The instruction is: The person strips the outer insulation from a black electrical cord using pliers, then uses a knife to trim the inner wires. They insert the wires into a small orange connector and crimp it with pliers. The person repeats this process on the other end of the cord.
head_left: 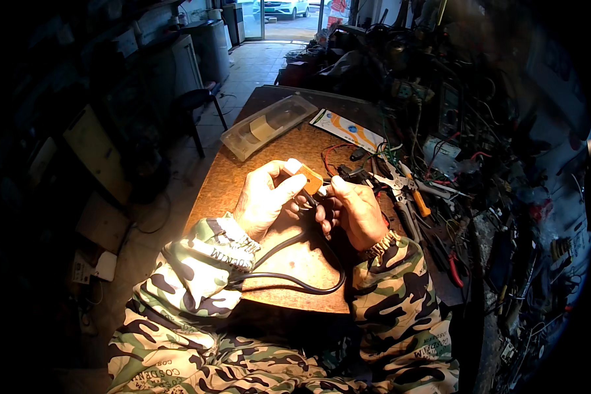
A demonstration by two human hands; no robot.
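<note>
My left hand [264, 197] grips a small orange block-shaped part [310, 179] with a pale end, held above the brown workbench [243, 164]. My right hand [353, 209] meets it from the right, its fingers pinched at the part's edge where a black cable [295, 279] comes out. The cable loops down over the bench toward my lap. Both sleeves are camouflage patterned, and a strap circles my right wrist.
A clear plastic tray [269, 125] lies at the bench's far left. A printed sheet [347, 128] sits behind the hands. Pliers and orange-handled tools [410, 194] lie right of my right hand, with red wires and cluttered electronics beyond. A dark stool [194, 102] stands on the floor at left.
</note>
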